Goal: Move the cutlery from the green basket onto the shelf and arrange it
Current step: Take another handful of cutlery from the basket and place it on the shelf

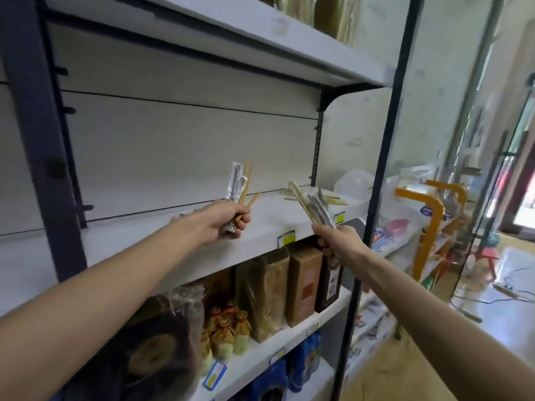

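Reaching forward from the near edge, both bare forearms stretch toward the white metal shelf (pixel 150 227). Left hand (pixel 228 219) is curled tight around a bunch of yellow wooden chopsticks and clear-wrapped steel cutlery (pixel 238 183), held upright just above the shelf board. Right hand (pixel 337 241) is clenched on a fanned bundle of pale wooden and wrapped pieces (pixel 311 205), tilted left at the shelf's front edge. Beyond it, a few loose wooden sticks (pixel 328 198) lie flat on the board near the back panel. Brown boxed packages (pixel 304 285) stand on the shelf below
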The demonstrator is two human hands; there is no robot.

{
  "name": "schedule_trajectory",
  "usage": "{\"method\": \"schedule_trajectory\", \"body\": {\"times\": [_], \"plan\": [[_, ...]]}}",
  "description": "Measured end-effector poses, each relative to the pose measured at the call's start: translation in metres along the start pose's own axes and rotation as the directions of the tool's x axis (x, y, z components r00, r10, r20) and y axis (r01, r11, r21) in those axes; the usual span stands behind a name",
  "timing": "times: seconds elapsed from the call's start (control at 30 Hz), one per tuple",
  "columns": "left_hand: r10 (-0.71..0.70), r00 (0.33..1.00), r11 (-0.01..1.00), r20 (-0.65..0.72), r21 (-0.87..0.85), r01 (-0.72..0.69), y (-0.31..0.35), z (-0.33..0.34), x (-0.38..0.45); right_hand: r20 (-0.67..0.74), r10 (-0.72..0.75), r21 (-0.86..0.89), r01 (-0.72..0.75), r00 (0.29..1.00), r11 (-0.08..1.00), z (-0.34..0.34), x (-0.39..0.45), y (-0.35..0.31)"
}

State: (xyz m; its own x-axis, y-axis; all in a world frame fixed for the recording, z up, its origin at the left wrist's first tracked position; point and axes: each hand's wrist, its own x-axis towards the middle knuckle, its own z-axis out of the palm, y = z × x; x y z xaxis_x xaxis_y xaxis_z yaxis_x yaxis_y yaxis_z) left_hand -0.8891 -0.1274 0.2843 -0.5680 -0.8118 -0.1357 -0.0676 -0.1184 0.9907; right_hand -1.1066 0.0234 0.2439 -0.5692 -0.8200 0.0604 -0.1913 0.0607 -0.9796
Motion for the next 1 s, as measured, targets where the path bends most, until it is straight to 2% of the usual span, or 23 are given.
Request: {"method": "schedule_trajectory", "body": {"times": [0.13, 0.33, 0.47, 0.67, 0.83, 1.0], "plan": [[-0.012, 0.999, 0.998, -0.052, -0.060, 0.008, 0.014, 0.031, 0.068, 0.018, 0.027, 0.039, -0.027, 0.999, 0.999, -0.013, 0.081, -0.008], [-0.050, 0.994, 0.994, -0.096, -0.106, 0.039, 0.023, 0.072, 0.138, 0.052, 0.060, -0.025, -0.059, 0.997, 0.998, -0.038, 0.180, -0.020], [-0.087, 0.983, 0.994, -0.159, -0.079, 0.075, 0.017, 0.087, 0.184, 0.157, 0.114, -0.145, -0.091, 0.981, 0.985, -0.052, 0.243, -0.019], [-0.116, 0.954, 0.993, -0.277, -0.068, 0.101, 0.014, 0.125, 0.249, 0.339, 0.115, -0.207, -0.045, 0.934, 0.977, -0.073, 0.341, -0.014], [-0.124, 0.897, 0.992, -0.424, -0.073, 0.102, 0.016, 0.165, 0.300, 0.453, 0.093, -0.300, 0.053, 0.887, 0.952, -0.091, 0.400, -0.005], [-0.138, 0.852, 0.990, -0.505, -0.075, 0.116, 0.019, 0.199, 0.329, 0.562, 0.130, -0.314, 0.066, 0.817, 0.947, -0.106, 0.435, 0.002]]}}
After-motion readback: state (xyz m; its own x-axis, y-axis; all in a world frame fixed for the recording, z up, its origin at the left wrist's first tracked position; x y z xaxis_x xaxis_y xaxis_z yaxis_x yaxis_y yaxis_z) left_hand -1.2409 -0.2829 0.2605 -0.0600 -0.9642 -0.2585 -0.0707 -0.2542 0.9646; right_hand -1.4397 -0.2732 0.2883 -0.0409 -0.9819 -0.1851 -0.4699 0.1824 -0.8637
